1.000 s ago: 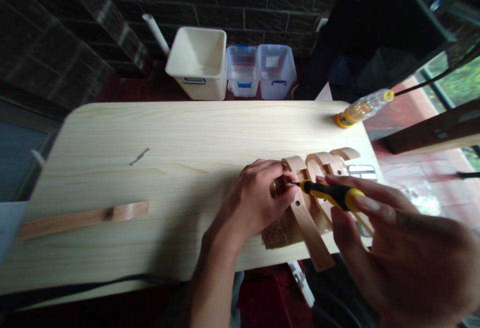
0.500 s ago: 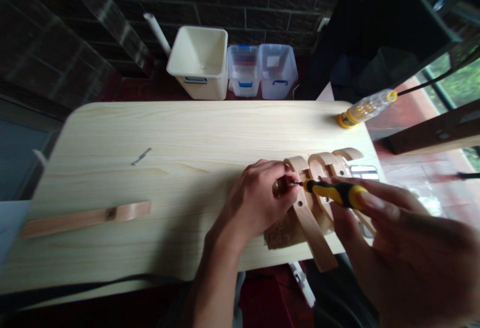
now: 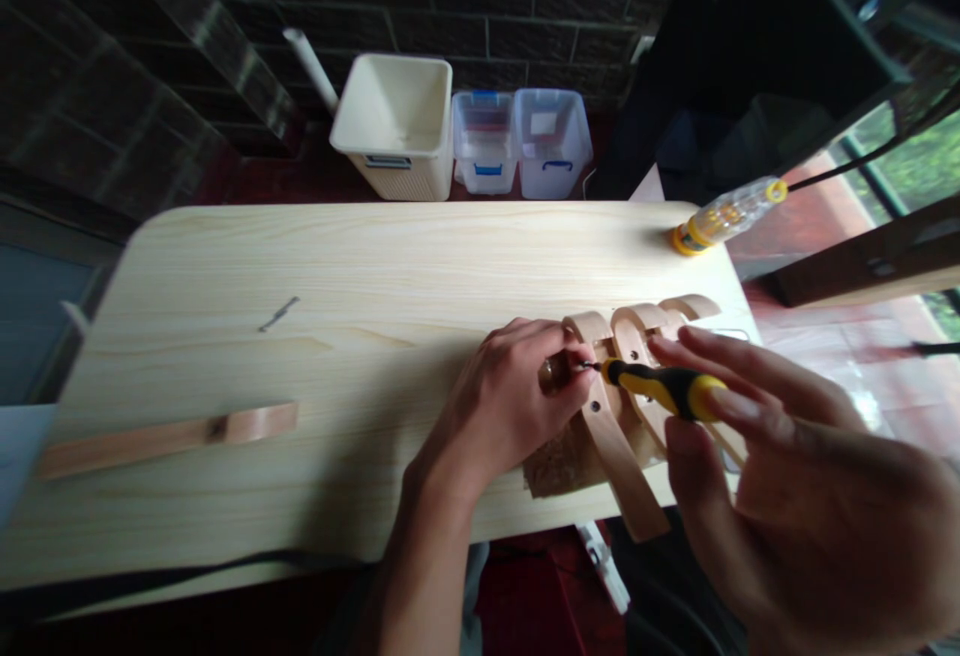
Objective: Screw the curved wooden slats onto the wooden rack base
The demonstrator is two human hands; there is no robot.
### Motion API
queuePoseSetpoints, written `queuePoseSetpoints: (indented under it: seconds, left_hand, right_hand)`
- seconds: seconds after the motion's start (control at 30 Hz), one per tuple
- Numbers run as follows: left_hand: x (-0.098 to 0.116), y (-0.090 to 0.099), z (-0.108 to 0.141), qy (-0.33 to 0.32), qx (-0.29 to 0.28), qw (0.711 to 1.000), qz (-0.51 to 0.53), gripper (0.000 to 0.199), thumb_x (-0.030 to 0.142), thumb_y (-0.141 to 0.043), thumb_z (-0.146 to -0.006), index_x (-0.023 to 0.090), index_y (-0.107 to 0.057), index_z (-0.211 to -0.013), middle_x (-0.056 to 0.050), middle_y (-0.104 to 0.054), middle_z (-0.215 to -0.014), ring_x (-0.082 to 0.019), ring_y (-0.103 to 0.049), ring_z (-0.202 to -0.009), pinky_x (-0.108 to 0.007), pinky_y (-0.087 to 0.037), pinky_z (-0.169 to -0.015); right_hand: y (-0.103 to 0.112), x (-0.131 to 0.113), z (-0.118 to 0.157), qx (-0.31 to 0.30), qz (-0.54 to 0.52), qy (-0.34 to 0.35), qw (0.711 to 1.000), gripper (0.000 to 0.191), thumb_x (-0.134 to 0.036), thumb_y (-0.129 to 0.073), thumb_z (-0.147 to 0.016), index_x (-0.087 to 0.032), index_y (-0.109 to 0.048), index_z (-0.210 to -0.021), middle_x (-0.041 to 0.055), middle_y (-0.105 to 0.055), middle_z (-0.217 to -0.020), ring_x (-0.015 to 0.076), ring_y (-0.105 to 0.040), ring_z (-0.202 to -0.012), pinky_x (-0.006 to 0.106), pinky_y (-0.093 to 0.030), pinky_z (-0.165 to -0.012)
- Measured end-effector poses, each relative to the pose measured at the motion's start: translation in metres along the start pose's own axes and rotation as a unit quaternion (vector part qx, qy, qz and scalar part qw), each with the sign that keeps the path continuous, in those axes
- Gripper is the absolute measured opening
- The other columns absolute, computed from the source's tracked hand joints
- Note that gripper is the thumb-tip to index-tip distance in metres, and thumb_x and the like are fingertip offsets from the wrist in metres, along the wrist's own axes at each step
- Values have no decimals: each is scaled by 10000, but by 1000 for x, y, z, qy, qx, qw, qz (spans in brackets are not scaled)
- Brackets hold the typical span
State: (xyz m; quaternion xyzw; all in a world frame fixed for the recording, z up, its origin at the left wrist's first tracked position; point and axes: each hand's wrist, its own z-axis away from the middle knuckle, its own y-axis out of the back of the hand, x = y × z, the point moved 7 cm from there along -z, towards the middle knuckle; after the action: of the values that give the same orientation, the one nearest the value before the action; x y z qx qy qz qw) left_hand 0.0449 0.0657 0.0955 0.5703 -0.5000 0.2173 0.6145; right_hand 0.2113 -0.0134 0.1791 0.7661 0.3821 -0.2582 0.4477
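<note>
My right hand [image 3: 817, 476] is on the yellow-and-black screwdriver [image 3: 667, 384], its thumb and a finger at the handle's end and its other fingers stretched out. The screwdriver's shaft points left to a small metal screw [image 3: 585, 364]. Around that screw, the thumb and forefinger of my left hand [image 3: 517, 376] are pinched. Beneath both hands is a wooden piece with several curved slats [image 3: 626, 471], which have dark screw heads in them. A brown block-like part [image 3: 559, 461] shows under the slats, partly hidden by my left hand.
A loose wooden slat [image 3: 169, 441] lies on the left of the table [image 3: 420, 246], with small dark metal pieces [image 3: 280, 314] behind it. A clear, yellow-ended screwdriver bit holder [image 3: 727, 218] stands at the back right. A cream bin [image 3: 394, 116] and clear boxes [image 3: 553, 141] stand beyond the table.
The fingers of my right hand have loosened and spread along the screwdriver handle. My left hand keeps its pinch, and the view has shifted slightly.
</note>
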Motion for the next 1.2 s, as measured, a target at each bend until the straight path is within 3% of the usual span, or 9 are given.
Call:
queuePoseSetpoints:
  seconds: [0.2,0.43,0.63,0.8,0.93,1.2]
  left_hand:
    - [0,0,-3,2,-10,1000,0,61,211,-724,-960,251,-768,-973,-10,-826,-1012,-229,-764,-998,-372,-584,-964]
    - [0,1,-2,5,-4,1000,-3,67,216,-736,-954,252,-779,-992,-16,-833,-1037,-228,-775,-1003,-360,-594,-963]
    - [-1,1,-1,0,-7,1000,4,77,204,-745,-955,245,-775,-1013,-5,-827,-1061,-212,-774,-1025,-345,-582,-970]
    - [0,0,-1,2,-3,1000,-5,98,205,-745,-953,258,-777,-1028,-11,-826,-1081,-225,-771,-1044,-365,-583,-979]
    - [0,-1,-1,4,-7,1000,-6,72,219,-746,-956,258,-767,-1013,-10,-824,-1081,-225,-767,-1051,-372,-585,-994]
    - [-1,0,0,11,-4,1000,-6,66,234,-755,-953,261,-765,-1013,-12,-826,-1079,-230,-768,-1050,-382,-595,-1006]
  right_hand:
    - [-3,-1,3,10,62,-7,998,363,-135,-872,-924,-354,-826,-1209,-9,-840,-1265,182,-850,-1075,274,-710,-891]
    - [-3,0,3,24,67,13,997,326,-149,-899,-905,-327,-815,-1165,15,-834,-1221,204,-857,-1044,298,-717,-824]
    - [-5,0,4,18,-20,15,1000,436,-39,-846,-892,-293,-762,-1237,63,-801,-1325,268,-849,-1150,412,-751,-899]
    - [-2,2,2,9,-10,3,1000,404,-46,-810,-892,-284,-772,-1216,96,-782,-1407,325,-826,-1222,540,-729,-996]
    - [0,3,1,6,-8,6,1000,393,-51,-821,-891,-303,-792,-1191,66,-808,-1365,281,-847,-1170,459,-733,-990]
    - [-2,10,4,19,20,4,1000,338,-112,-855,-914,-321,-825,-1178,45,-839,-1211,236,-868,-1046,322,-748,-828]
